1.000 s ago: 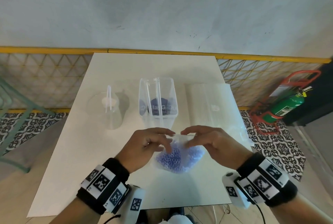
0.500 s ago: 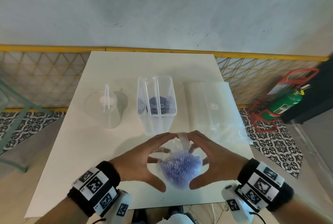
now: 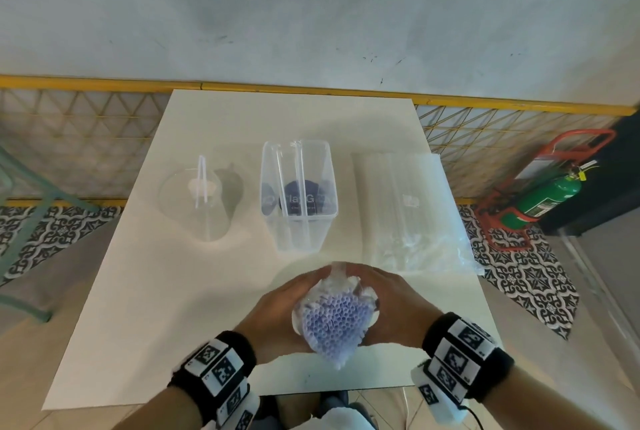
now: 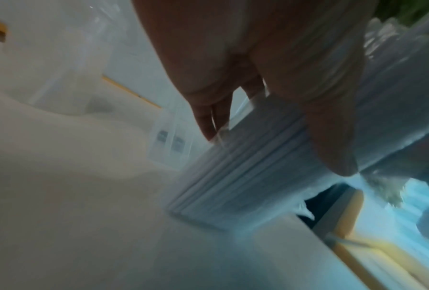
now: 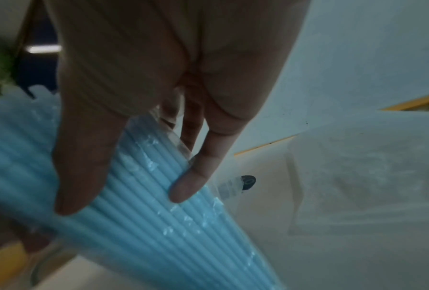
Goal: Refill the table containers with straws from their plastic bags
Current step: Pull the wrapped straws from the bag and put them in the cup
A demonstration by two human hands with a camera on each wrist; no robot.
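Observation:
A clear plastic bag of pale purple straws (image 3: 334,319) stands on end near the table's front edge, its open top facing me. My left hand (image 3: 277,312) and right hand (image 3: 391,305) wrap round its sides; fingers and thumbs press the bundle (image 4: 245,164) (image 5: 146,206). Behind it stands a clear rectangular container (image 3: 299,194) with a divider and a purple label. To the left a round clear cup (image 3: 197,203) holds a few clear straws. A second bag of clear straws (image 3: 405,208) lies at the right.
The white table (image 3: 156,308) ends just in front of my wrists. A yellow lattice railing (image 3: 86,139) runs behind it. A green fire extinguisher (image 3: 543,201) on a red stand sits on the floor at the right, a teal chair frame (image 3: 20,208) at the left.
My hands went from pinching the bag's top to cupping its sides. The bundle now stands taller and nearer to me, with the straw ends showing.

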